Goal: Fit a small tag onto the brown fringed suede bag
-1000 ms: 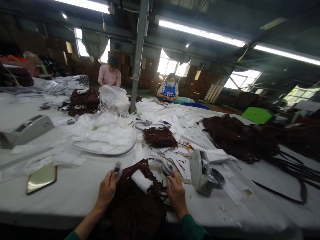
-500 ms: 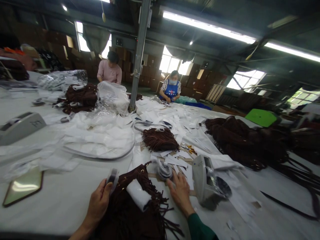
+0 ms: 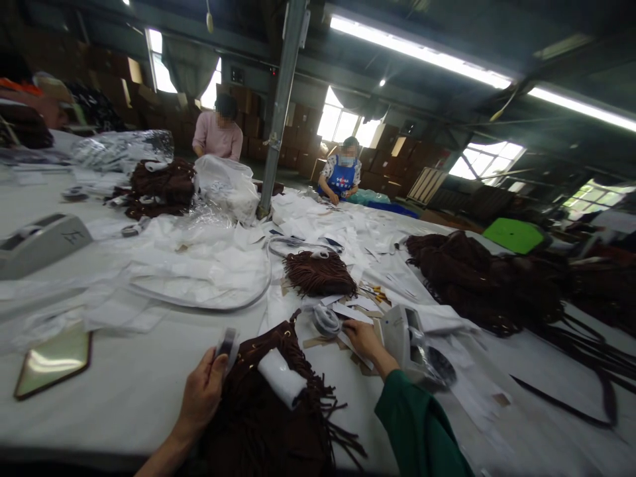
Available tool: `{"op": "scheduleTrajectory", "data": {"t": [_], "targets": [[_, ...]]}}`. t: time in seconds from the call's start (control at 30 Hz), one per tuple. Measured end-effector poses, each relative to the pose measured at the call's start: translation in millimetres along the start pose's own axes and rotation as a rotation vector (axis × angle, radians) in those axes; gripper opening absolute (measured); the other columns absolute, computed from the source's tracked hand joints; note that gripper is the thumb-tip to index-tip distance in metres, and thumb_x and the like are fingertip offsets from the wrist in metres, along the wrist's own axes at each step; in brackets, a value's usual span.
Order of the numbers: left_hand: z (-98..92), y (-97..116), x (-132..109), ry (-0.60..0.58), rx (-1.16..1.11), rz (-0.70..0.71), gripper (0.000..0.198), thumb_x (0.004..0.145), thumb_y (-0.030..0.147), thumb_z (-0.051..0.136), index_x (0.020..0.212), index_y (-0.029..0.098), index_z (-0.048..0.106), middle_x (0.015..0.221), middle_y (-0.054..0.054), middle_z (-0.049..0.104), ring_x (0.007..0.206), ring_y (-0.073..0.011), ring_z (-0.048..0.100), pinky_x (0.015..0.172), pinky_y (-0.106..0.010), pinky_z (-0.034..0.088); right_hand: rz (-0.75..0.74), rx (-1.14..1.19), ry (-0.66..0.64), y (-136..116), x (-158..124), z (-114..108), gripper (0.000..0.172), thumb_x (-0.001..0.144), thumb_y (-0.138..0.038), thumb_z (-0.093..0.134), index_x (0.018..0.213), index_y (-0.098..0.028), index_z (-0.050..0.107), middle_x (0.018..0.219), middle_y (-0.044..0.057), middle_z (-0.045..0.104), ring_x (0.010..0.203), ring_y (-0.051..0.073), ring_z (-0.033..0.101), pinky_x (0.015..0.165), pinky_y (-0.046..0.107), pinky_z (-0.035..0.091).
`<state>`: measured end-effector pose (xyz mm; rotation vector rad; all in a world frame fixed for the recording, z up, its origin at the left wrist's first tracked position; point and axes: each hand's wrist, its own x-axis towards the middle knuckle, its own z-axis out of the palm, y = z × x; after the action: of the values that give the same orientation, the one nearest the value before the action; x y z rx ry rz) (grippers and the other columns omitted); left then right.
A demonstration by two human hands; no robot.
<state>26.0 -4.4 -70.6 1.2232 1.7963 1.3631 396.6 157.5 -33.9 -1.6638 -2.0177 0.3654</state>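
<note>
My left hand [image 3: 203,391] is closed around a small clear-plastic-wrapped roll [image 3: 227,350] with a dark middle, held beside a dark brown fringed bag [image 3: 263,417]. The bag lies at the table's near edge, gold eyelets along its top. Across it rests a white wrapped bundle [image 3: 282,377]. My right hand [image 3: 365,341], in a green sleeve, has its fingers drawn together over loose paper slips [image 3: 354,310]; whatever is in its fingertips is hidden. Just left of those fingertips sits a coiled grey roll in clear plastic [image 3: 325,320].
A grey tape dispenser [image 3: 400,338] stands right of my right hand, another dispenser [image 3: 42,245] at far left. A smaller fringed bag [image 3: 320,273] lies ahead. Brown bags [image 3: 477,278] are heaped right. A post [image 3: 281,106] rises mid-table; two people work beyond.
My right hand's fingers, spread over the slips before, have drawn together, and more of the green sleeve shows. My left hand still holds the roll, slightly farther right in view.
</note>
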Motion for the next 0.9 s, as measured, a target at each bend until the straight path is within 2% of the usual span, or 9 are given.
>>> {"op": "scheduleTrajectory", "data": {"t": [0.1, 0.2, 0.33, 0.43, 0.53, 0.67, 0.77, 0.83, 0.9], "targets": [[0.0, -1, 0, 0.001, -0.022, -0.002, 0.033, 0.087, 0.052, 0.045, 0.088, 0.021, 0.057, 0.068, 0.000, 0.060, 0.065, -0.0200, 0.057, 0.061, -0.028, 0.045, -0.069, -0.047, -0.135, -11, -24, -1, 0.029, 0.073, -0.032, 0.064, 0.099, -0.025, 0.075, 0.111, 0.008, 0.071, 0.107, 0.027, 0.063, 0.095, 0.041, 0.047], [0.4, -4, 1, 0.000, -0.036, -0.007, 0.034, 0.087, 0.053, 0.046, 0.087, 0.021, 0.057, 0.067, 0.001, 0.059, 0.065, -0.0198, 0.057, 0.062, -0.027, 0.045, -0.095, -0.095, -0.184, -16, -66, 0, 0.039, 0.075, -0.030, 0.060, 0.113, -0.026, 0.070, 0.130, 0.012, 0.060, 0.124, 0.035, 0.051, 0.102, 0.057, 0.038], [-0.1, -4, 0, -0.010, -0.042, -0.024, 0.035, 0.087, 0.053, 0.046, 0.089, 0.020, 0.058, 0.070, 0.000, 0.060, 0.067, -0.0196, 0.057, 0.064, -0.027, 0.045, -0.149, -0.075, -0.219, -10, -121, -1, 0.044, 0.076, -0.014, 0.046, 0.112, -0.026, 0.069, 0.128, 0.008, 0.063, 0.125, 0.027, 0.052, 0.106, 0.054, 0.037], [-1.3, -2, 0, -0.022, -0.033, -0.023, 0.035, 0.086, 0.054, 0.046, 0.088, 0.020, 0.058, 0.070, 0.001, 0.060, 0.067, -0.0193, 0.057, 0.064, -0.027, 0.045, -0.117, -0.001, -0.137, -2, -140, -5, 0.041, 0.071, -0.012, 0.044, 0.096, -0.024, 0.073, 0.114, 0.007, 0.070, 0.115, 0.025, 0.060, 0.103, 0.050, 0.043], [-2.3, 1, -1, -0.022, -0.035, -0.014, 0.035, 0.086, 0.054, 0.046, 0.086, 0.021, 0.057, 0.068, 0.001, 0.058, 0.065, -0.0187, 0.056, 0.062, -0.027, 0.045, -0.012, 0.017, -0.019, 7, -138, -10, 0.035, 0.075, -0.017, 0.040, 0.085, -0.022, 0.073, 0.108, 0.009, 0.072, 0.107, 0.025, 0.064, 0.098, 0.045, 0.047], [-2.5, 2, -1, -0.017, -0.044, -0.018, 0.034, 0.086, 0.054, 0.046, 0.086, 0.021, 0.056, 0.066, 0.002, 0.058, 0.063, -0.0184, 0.055, 0.060, -0.026, 0.045, 0.184, -0.029, 0.109, 17, -117, -18, 0.041, 0.081, -0.025, 0.034, 0.101, -0.015, 0.069, 0.111, 0.014, 0.069, 0.104, 0.026, 0.064, 0.094, 0.044, 0.048], [-1.8, 1, 0, -0.012, -0.025, -0.017, 0.034, 0.085, 0.054, 0.047, 0.085, 0.021, 0.057, 0.065, 0.002, 0.057, 0.062, -0.0184, 0.055, 0.060, -0.026, 0.044, 0.315, -0.060, 0.100, 19, -100, -19, 0.037, 0.082, -0.039, 0.044, 0.095, -0.015, 0.068, 0.097, 0.015, 0.071, 0.089, 0.028, 0.066, 0.082, 0.040, 0.049], [-1.5, 0, 0, -0.010, -0.014, -0.015, 0.034, 0.085, 0.054, 0.047, 0.085, 0.021, 0.057, 0.065, 0.002, 0.057, 0.062, -0.0183, 0.055, 0.060, -0.026, 0.044, 0.376, -0.073, 0.069, 17, -90, -15, 0.037, 0.074, -0.048, 0.058, 0.086, -0.015, 0.068, 0.088, 0.015, 0.071, 0.083, 0.029, 0.065, 0.075, 0.038, 0.048], [-1.5, 1, -1, -0.011, -0.014, -0.003, 0.034, 0.085, 0.053, 0.047, 0.086, 0.021, 0.057, 0.066, 0.002, 0.057, 0.063, -0.0183, 0.055, 0.061, -0.026, 0.045, 0.406, -0.063, 0.037, 14, -82, -11, 0.034, 0.067, -0.048, 0.066, 0.079, -0.016, 0.066, 0.083, 0.013, 0.070, 0.079, 0.028, 0.064, 0.070, 0.035, 0.045]]}}
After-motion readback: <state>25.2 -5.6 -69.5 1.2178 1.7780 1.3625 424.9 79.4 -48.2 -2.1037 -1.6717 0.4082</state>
